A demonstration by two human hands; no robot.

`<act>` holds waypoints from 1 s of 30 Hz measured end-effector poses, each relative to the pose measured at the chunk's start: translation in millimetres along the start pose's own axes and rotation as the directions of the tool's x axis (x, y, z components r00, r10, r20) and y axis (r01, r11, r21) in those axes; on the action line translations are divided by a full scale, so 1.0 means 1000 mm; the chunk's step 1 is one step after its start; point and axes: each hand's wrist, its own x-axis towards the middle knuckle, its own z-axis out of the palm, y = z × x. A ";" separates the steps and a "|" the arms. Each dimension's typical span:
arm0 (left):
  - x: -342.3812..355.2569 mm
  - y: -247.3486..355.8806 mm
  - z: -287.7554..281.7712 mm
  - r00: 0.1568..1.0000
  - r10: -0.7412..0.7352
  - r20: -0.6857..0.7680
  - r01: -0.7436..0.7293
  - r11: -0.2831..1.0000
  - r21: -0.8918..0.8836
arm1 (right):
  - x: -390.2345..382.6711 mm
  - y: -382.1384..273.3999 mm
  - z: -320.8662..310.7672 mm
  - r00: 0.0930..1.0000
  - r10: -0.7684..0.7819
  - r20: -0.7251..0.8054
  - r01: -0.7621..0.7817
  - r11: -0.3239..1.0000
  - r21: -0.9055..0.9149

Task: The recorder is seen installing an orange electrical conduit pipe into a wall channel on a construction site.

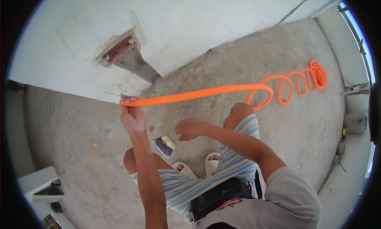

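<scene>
My left hand [131,118] grips the near end of a flattened orange flexible tube [198,93] beside the wall's corner. From there the tube runs right into loose loops that end in a tight coil [319,75] on the floor. My right hand [190,129], below the tube, has loosely bent fingers and no visible object in them. Beneath it, near my sandals [212,163], lie a small flat dark-and-light rectangular object [162,145] and a small red piece [151,129].
A white wall [178,26] with a low rough recess [119,50] borders the concrete floor [83,122]. At the right edge stand a pale container [355,122] and small items [340,149] along the wall. A white object [37,179] sits at lower left.
</scene>
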 end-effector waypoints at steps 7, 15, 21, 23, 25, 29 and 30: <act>0.021 -0.007 0.064 0.778 -0.435 0.454 0.584 0.768 -0.265 | -0.187 -0.003 -0.082 0.925 0.231 -0.302 -0.188 0.968 0.165; -0.026 -0.023 0.239 0.341 -0.586 0.735 0.526 0.767 0.367 | -0.238 0.022 -0.008 0.650 0.548 -0.527 0.760 -0.476 0.442; -0.090 0.000 0.305 0.085 -0.769 0.634 -0.204 0.609 0.766 | -0.167 0.090 -0.088 0.402 0.886 -0.231 0.914 -0.370 0.167; -0.104 0.007 0.314 0.269 -0.689 0.673 -0.438 0.534 0.723 | -0.147 0.088 -0.123 0.439 0.839 -0.320 0.894 -0.443 0.064; -0.109 0.008 0.315 0.415 -0.545 0.729 -0.628 0.408 0.662 | -0.133 0.080 -0.156 0.452 0.750 -0.483 0.866 -0.498 0.038; -0.101 0.007 0.289 0.569 -0.038 0.822 -0.819 0.066 0.570 | -0.130 0.067 -0.206 0.403 0.452 -0.796 0.791 -0.609 0.055; -0.097 0.011 0.283 0.624 0.102 0.775 -0.781 0.117 0.614 | -0.130 0.064 -0.214 0.396 0.457 -0.797 0.795 -0.604 0.049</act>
